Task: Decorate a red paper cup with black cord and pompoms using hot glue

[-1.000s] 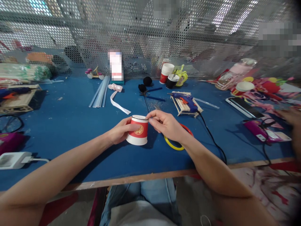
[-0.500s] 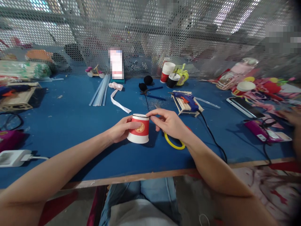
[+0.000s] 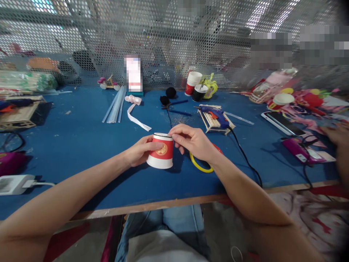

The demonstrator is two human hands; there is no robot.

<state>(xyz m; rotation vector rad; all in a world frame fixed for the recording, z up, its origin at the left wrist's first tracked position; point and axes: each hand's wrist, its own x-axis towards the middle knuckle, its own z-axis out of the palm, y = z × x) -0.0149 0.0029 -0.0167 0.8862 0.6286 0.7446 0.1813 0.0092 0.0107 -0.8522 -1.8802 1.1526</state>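
- The red-and-white paper cup (image 3: 160,161) stands wider end down in front of the person, a dark line of black cord (image 3: 163,135) circling its narrow upper end.
- The left hand (image 3: 140,151) grips the cup's left side, fingers wrapped around it and thumb laid across the front.
- The right hand (image 3: 191,142) is at the cup's upper right edge, thumb and forefinger pinched narrow on the cord, the other fingers curled.
- Beyond the cup, the cord runs toward a black ball (image 3: 164,100), with a blue-handled tool (image 3: 178,112) next to it.
- Right of the cup, partly under the right hand, lie scissors (image 3: 201,167) with yellow and red handles.
- Beyond the cup to the right, a blue glue gun (image 3: 224,121) rests on a stick rack (image 3: 209,123).
- Beyond the cup to the left are white ribbon (image 3: 139,123) and translucent sticks (image 3: 116,108).
- Well right of the cup, another person's hand (image 3: 338,135) is blurred; its finger state cannot be told.
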